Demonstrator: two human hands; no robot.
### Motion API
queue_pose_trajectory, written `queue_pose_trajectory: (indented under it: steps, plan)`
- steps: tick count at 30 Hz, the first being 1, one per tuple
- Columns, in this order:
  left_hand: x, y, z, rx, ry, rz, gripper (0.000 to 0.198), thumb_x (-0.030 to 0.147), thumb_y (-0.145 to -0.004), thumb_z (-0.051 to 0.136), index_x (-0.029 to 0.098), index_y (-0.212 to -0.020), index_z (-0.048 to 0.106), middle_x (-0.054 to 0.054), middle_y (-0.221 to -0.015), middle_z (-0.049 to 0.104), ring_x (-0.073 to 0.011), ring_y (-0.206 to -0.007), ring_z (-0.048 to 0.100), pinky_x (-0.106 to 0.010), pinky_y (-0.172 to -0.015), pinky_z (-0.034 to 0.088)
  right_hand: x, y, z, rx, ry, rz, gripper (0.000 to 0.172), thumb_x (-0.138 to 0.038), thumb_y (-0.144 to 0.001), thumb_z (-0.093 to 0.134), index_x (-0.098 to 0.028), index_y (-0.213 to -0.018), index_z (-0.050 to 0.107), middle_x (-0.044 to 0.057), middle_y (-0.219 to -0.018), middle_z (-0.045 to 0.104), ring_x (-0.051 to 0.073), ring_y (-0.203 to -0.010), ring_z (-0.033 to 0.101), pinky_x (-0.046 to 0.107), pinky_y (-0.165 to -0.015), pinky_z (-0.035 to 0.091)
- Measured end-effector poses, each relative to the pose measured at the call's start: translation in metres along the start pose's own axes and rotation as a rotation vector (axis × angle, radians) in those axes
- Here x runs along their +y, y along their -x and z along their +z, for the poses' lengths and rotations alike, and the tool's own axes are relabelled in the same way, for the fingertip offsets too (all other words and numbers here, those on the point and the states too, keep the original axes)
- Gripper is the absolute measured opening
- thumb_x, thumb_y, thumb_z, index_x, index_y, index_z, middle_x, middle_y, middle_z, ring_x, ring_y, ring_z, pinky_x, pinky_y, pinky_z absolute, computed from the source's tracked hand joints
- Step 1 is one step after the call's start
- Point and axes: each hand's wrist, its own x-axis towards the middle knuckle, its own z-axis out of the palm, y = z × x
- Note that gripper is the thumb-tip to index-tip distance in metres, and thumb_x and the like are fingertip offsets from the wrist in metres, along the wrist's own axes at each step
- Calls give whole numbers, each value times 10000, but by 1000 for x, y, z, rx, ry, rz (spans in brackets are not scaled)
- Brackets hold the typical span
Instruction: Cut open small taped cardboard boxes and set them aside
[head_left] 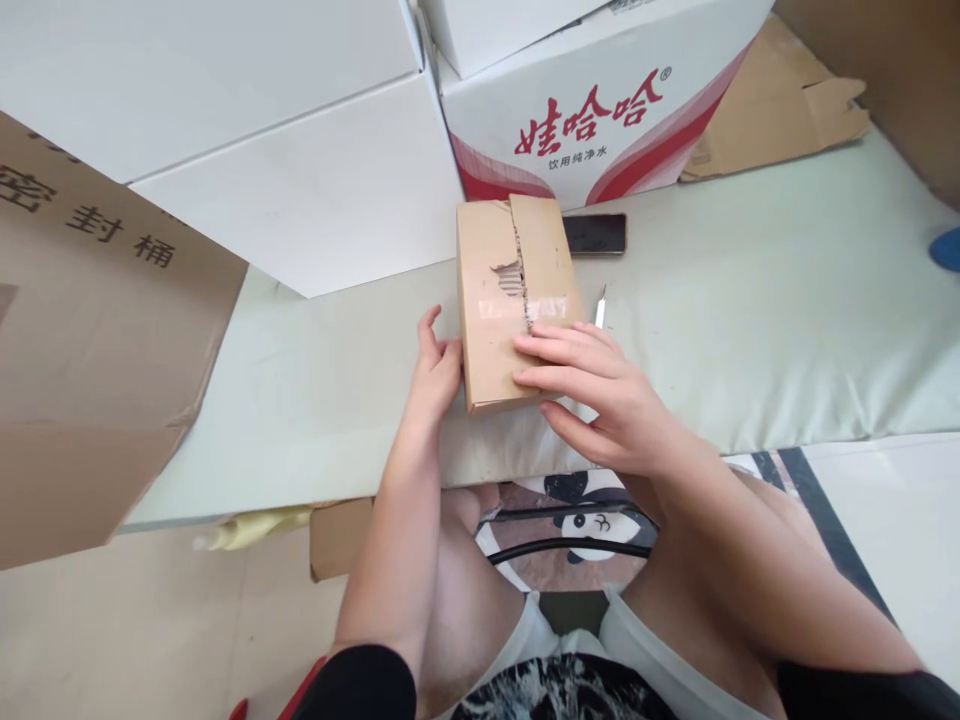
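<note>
A brown cardboard box [491, 350] rests on the pale green cloth in front of me. Along its top runs a rough torn seam, with a ripped patch showing corrugation and a strip of clear tape across it. My left hand [437, 375] touches the box's left side, one finger stretched out past it and some fingers out of sight. Over the near right part of the box lies my right hand [600, 390], fingers extended and apart on its top. Just beyond the right hand is a slim white craft knife [601, 308] with a pointed tip, partly hidden by the fingers.
A dark phone [598, 234] lies behind the box. White cartons [315, 190] and a red-and-white water carton [570, 130] stand along the back. A large brown carton [97, 350] is at left, flattened cardboard [780, 110] at back right. The cloth-covered surface [787, 320] extends right.
</note>
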Motion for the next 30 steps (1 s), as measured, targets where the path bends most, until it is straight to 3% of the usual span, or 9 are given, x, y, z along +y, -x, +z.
queue_pose_trajectory:
  steps: [2, 5, 11, 16, 21, 24, 30]
  plan:
    - [8, 0, -3, 71, -64, -5, 580, 446, -840, 773, 328, -1358, 539, -63, -1117, 697, -225, -906, 711, -399, -860, 592, 3, 2, 4, 57, 20, -3, 359, -161, -900, 575, -315, -1198, 703, 69, -1451, 626, 302, -1446, 507, 583, -1187, 439]
    - [19, 1, -9, 139, -43, 87, 515, 577, -847, 714, 340, -1286, 585, -83, -1303, 619, -257, -1142, 655, -382, -912, 570, 8, 7, 8, 86, 26, 20, 411, -141, -876, 595, -338, -1224, 690, 67, -1494, 554, 334, -1499, 417, 637, -1218, 382]
    - [34, 10, -14, 48, 1, 346, 605, 730, -775, 710, 352, -1239, 620, -64, -1472, 539, -330, -1457, 454, -432, -1074, 506, 9, 7, 14, 82, -35, 56, 460, -168, -856, 609, -336, -1283, 631, 72, -1465, 582, 359, -1487, 434, 660, -1227, 361]
    - [49, 17, -11, -66, -28, 470, 544, 698, -813, 705, 326, -1209, 680, -65, -1551, 476, -358, -1496, 408, -455, -1121, 480, 2, 0, 18, 20, -127, -24, 319, -144, -872, 593, -294, -1141, 675, 67, -1293, 696, 297, -1336, 587, 594, -1208, 423]
    - [67, 21, -12, -102, -116, 465, 614, 823, -728, 687, 286, -1021, 743, -72, -1517, 502, -406, -1533, 323, -543, -1201, 387, -1, 2, 18, -4, -159, -19, 332, -145, -868, 587, -309, -1131, 707, 47, -1270, 711, 291, -1332, 586, 589, -1219, 408]
    - [72, 27, -13, -173, -205, 486, 580, 803, -743, 691, 261, -937, 761, -89, -1503, 514, -410, -1518, 349, -570, -1254, 301, 1, 4, 18, 5, -164, -10, 340, -149, -866, 589, -322, -1132, 711, 40, -1280, 710, 294, -1327, 590, 600, -1216, 409]
    - [67, 32, -17, -264, -338, 493, 548, 725, -813, 688, 257, -1093, 745, -122, -1552, 475, -395, -1512, 380, -559, -1251, 318, -1, 3, 20, 0, -203, 6, 299, -174, -888, 603, -309, -1139, 691, 50, -1309, 694, 302, -1399, 542, 594, -1223, 403]
